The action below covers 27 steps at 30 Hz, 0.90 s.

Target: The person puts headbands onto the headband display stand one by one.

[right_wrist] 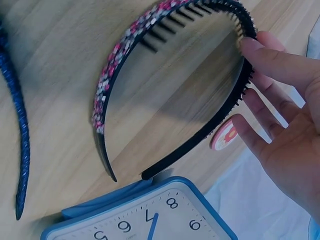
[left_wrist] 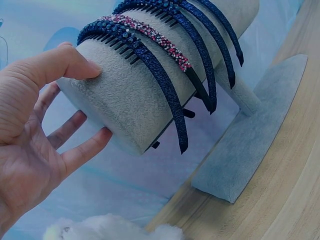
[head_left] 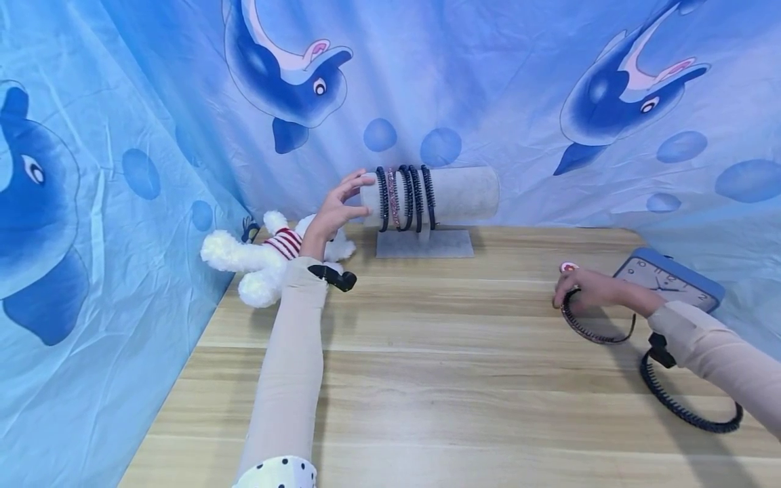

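Pinches a black toothed headband with pink-and-silver sparkle in the right hand, near a blue-framed clock.
Grips the end of the grey velvety display roll in the left hand, well apart, likely to steady five glittery headbands; works over a pale wood-grain table, before a blue dolphin-printed curtain.

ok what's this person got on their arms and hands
Both hands are bare, without gloves. Each arm has a long, plain cream sleeve, with a small black gadget at the wrist. White cloth with black dots shows higher up the left arm.
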Each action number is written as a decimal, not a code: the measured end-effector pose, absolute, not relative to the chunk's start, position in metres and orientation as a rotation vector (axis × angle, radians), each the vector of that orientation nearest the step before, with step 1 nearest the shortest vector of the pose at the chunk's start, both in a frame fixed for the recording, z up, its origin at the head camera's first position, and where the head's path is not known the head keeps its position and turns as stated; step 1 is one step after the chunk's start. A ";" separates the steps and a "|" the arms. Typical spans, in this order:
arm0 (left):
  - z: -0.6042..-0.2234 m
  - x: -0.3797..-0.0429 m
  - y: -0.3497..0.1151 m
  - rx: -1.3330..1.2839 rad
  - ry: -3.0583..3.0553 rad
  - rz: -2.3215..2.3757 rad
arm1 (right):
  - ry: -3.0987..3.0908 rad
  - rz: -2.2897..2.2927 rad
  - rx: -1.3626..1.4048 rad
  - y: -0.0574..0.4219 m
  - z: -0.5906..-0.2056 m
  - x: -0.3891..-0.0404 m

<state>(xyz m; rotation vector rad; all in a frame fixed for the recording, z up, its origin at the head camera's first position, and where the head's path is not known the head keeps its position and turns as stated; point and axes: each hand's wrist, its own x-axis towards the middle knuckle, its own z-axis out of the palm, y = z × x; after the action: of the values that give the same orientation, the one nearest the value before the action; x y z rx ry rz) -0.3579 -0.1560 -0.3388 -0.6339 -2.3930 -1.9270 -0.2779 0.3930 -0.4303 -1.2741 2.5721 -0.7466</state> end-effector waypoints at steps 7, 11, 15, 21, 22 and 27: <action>-0.340 -0.359 -0.157 -0.643 -2.370 -1.952 | 2.649 -0.730 -1.267 0.383 -0.431 -0.284; -0.341 -0.359 -0.157 -0.646 -2.363 -1.954 | 2.647 -0.724 -1.082 0.379 -0.430 -0.288; -0.342 -0.359 -0.156 -0.653 -2.360 -1.955 | 2.626 -0.757 -0.948 0.376 -0.428 -0.291; -0.343 -0.359 -0.156 -0.663 -2.363 -1.946 | 2.588 -0.794 -0.851 0.372 -0.422 -0.297; -0.343 -0.359 -0.156 -0.664 -2.362 -1.944 | 2.582 -0.800 -0.849 0.372 -0.422 -0.298; -0.342 -0.359 -0.157 -0.660 -2.364 -1.942 | 2.547 -0.840 -0.844 0.370 -0.420 -0.305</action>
<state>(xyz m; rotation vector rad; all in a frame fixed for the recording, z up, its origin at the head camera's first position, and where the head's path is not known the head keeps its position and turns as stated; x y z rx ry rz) -0.3594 -0.1574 -0.3420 -0.6604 -2.3635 -1.9423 -0.3049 0.3696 -0.4205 -0.8437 2.5474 -0.8398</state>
